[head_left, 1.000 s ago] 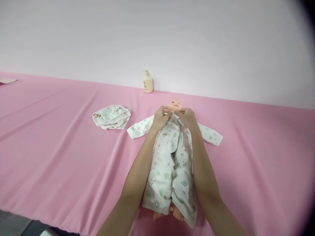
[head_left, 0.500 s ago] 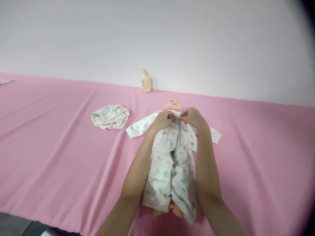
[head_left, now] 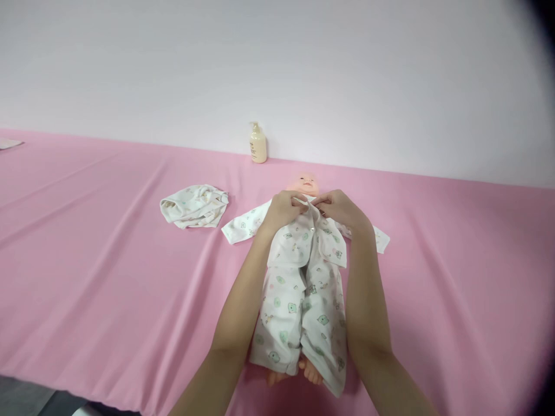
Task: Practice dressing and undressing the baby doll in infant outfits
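Observation:
A baby doll [head_left: 307, 184] lies on its back, head toward the wall, its bare feet pointing at me. It wears a white printed jacket [head_left: 291, 245] and matching trousers [head_left: 281, 320]. My left hand [head_left: 285, 209] pinches the jacket's left front edge near the neck. Close beside it, my right hand [head_left: 340, 207] pinches the other front edge at the same height. Below the hands the front hangs apart, and a small snap shows on the edge. The fingertips partly hide the cloth between them.
A crumpled white printed garment [head_left: 195, 206] lies left of the doll. A cream pump bottle [head_left: 258, 143] stands at the back by the white wall [head_left: 277, 69]. The pink sheet [head_left: 108, 277] has folds, and a pale flat cloth [head_left: 9, 143] lies far left.
Both hands have shifted up slightly toward the doll's neck, still pinching the jacket edges. A snap lower on the front edge now shows. The doll and garment stay in place.

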Demonstrator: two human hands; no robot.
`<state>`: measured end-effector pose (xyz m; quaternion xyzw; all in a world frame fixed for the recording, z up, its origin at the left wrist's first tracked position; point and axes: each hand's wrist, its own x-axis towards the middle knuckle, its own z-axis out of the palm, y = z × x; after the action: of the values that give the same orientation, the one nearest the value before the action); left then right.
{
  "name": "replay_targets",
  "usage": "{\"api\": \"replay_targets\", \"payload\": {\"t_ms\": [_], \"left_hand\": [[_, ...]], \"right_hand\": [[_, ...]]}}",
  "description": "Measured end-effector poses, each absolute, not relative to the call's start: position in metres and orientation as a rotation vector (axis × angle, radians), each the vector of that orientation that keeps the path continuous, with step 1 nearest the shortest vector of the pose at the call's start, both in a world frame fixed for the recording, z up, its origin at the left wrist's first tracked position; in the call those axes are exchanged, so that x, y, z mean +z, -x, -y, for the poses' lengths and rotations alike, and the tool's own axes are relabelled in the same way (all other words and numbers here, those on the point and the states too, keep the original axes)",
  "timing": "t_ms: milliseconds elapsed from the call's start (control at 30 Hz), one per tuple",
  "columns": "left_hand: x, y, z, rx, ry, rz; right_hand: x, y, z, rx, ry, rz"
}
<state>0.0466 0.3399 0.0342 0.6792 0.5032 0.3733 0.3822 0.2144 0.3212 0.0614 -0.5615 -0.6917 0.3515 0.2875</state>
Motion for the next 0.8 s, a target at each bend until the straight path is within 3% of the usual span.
{"api": "replay_targets", "payload": {"t_ms": [500,600,733,800], "left_hand": [[0.025,-0.055,-0.341,1.047,-1.795,-1.361],[0.024,-0.055,-0.342,1.097,-1.803,-1.331],[0.026,-0.054,-0.342,1.136,-1.871,-1.242],[0.028,-0.053,-0.34,1.125,-1.963,-1.208]], "right_hand": [[0.053,-0.193,-0.331,0.587,1.672,1.79],[0.049,-0.2,-0.333,0.699,1.613,1.751],[0.042,-0.212,-0.339,1.089,1.407,1.581],[0.042,-0.213,-0.339,1.085,1.423,1.566]]}}
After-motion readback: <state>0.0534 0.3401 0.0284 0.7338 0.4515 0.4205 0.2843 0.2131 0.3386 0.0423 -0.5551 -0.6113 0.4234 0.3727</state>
